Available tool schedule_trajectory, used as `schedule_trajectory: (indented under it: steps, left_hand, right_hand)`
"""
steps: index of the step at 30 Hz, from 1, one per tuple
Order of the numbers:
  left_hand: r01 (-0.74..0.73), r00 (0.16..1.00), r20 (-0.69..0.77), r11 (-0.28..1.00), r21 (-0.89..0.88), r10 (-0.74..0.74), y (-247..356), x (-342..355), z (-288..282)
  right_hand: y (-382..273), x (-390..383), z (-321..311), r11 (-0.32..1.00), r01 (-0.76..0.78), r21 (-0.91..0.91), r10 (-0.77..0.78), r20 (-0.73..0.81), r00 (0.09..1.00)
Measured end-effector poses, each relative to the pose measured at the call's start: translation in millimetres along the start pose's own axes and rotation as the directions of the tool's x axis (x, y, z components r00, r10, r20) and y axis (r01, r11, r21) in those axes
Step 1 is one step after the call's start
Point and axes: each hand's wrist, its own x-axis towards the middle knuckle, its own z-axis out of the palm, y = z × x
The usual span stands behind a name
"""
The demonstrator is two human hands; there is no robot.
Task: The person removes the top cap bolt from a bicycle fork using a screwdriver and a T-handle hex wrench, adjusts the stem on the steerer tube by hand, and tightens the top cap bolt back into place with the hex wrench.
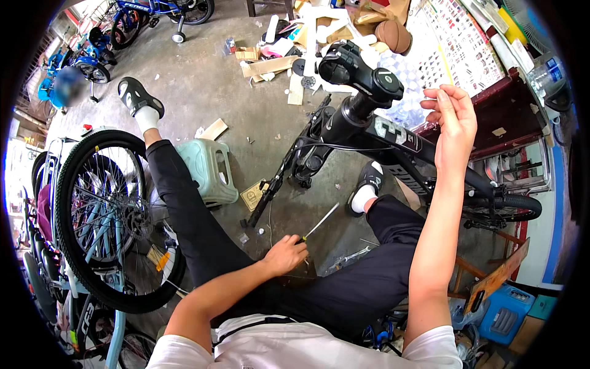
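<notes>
My left hand point(286, 254) is closed round the handle of a screwdriver point(322, 220), whose thin metal shaft points away to the upper right. My right hand point(453, 120) is raised beside the black bicycle frame point(399, 144), fingers loosely bent and tips apart, with nothing visible in them. In front of me stands that bicycle, its black stem point(384, 86) on top and its handlebar point(270, 194) hanging down toward the floor with cables along it. Its rear wheel point(519, 207) is at the right. A wrench point(356, 254) lies on the floor between my legs.
A spoked wheel point(67, 227) stands at my left, by other bicycles. A pale green plastic stool point(212, 169) is behind my left leg. Cardboard, foam scraps and a basketball point(393, 37) are piled at the back. A blue case point(507, 313) sits at the lower right.
</notes>
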Motion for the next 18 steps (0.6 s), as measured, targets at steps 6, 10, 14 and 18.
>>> schedule_trajectory:
  steps: [6,10,14,18]
  left_hand:
    - [-0.103,0.855,0.516,0.953,0.283,-0.061,-58.9,29.0,61.8]
    - [-0.055,0.799,0.581,0.942,0.330,-0.156,-70.0,43.1,55.2]
    - [0.092,0.992,-0.083,0.996,-0.005,-0.092,-35.2,60.1,-20.7]
    - [0.258,0.675,-0.678,0.954,-0.154,-0.292,-0.8,95.0,-143.2]
  right_hand:
    - [12.4,-2.7,-9.9,0.993,-0.084,-0.077,0.090,0.078,0.993]
    - [15.1,-0.6,-7.8,0.957,-0.138,-0.256,0.181,0.157,0.971]
    - [21.5,-4.7,-13.7,0.757,-0.011,-0.653,0.206,0.222,0.953]
    - [24.7,-14.0,-36.0,0.538,0.139,-0.832,0.087,0.218,0.972]
